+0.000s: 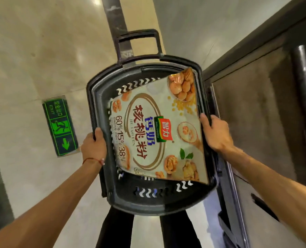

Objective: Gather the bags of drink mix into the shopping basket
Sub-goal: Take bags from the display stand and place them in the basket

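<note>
The person's left hand and right hand each clamp on a side rim of the dark grey plastic shopping basket, with the fingers curled over the edge. The pale glossy flat bag of drink mix lies inside the basket, between the two grips. Its right edge is just beside the right hand, and its far corner leans on the rim beyond that hand. The bag hides the basket bottom, so I cannot tell what lies under it. The small print is blurred. The bag shows walnuts, a brown oval ring, large red-brown characters and a red-green logo.
</note>
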A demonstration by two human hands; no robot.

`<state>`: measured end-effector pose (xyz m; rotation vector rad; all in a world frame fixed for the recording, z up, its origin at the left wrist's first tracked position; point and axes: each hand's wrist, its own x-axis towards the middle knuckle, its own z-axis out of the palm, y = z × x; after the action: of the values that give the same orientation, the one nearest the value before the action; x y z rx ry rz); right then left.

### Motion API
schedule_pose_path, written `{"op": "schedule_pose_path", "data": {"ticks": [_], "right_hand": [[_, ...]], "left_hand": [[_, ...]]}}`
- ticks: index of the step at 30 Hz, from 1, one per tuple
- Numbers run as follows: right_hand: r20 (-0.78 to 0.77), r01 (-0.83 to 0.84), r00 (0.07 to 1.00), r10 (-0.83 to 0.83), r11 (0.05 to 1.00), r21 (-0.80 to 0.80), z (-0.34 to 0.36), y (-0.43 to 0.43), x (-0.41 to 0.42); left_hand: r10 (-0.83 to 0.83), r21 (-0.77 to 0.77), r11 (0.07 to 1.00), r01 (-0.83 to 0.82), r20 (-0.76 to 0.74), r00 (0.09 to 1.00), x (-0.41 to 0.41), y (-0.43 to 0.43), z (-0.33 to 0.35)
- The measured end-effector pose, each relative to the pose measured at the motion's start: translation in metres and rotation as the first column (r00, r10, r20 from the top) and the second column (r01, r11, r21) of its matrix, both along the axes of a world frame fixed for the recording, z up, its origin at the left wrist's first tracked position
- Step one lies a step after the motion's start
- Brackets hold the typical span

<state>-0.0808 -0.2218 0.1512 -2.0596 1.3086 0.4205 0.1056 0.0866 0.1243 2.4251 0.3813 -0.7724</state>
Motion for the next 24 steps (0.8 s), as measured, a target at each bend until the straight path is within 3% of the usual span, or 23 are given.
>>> {"op": "schedule_pose_path", "data": {"ticks": [8,13,16,19,24], "right_hand": [[0.018,0.076,0.997,-0.077,0.996,0.038,-0.037,-0.018,-0.012],[-0.009,0.048,0.999,-0.047,0.997,0.063,-0.038,-0.018,-0.016],[-0.058,0.038,0.998,-0.034,0.996,0.084,-0.025,-0.013,-0.021],[-0.004,0.030,1.000,-0.030,0.999,0.023,0.005,-0.004,-0.029],[0.029,0.022,0.999,-0.021,0.999,-0.035,0.081,0.024,-0.050]], "left_hand": [[0.012,-0.004,1.000,-0.012,0.089,0.996,-0.018,-0.014,-0.034],[0.013,0.007,1.000,-0.013,0.034,0.999,-0.024,-0.023,-0.026],[-0.049,0.009,0.999,0.049,-0.002,0.999,-0.029,-0.029,-0.010],[-0.175,0.064,0.983,0.174,0.021,0.984,-0.040,-0.037,0.017],[-0.462,0.094,0.885,0.456,0.055,0.885,-0.064,-0.045,0.080]]}}
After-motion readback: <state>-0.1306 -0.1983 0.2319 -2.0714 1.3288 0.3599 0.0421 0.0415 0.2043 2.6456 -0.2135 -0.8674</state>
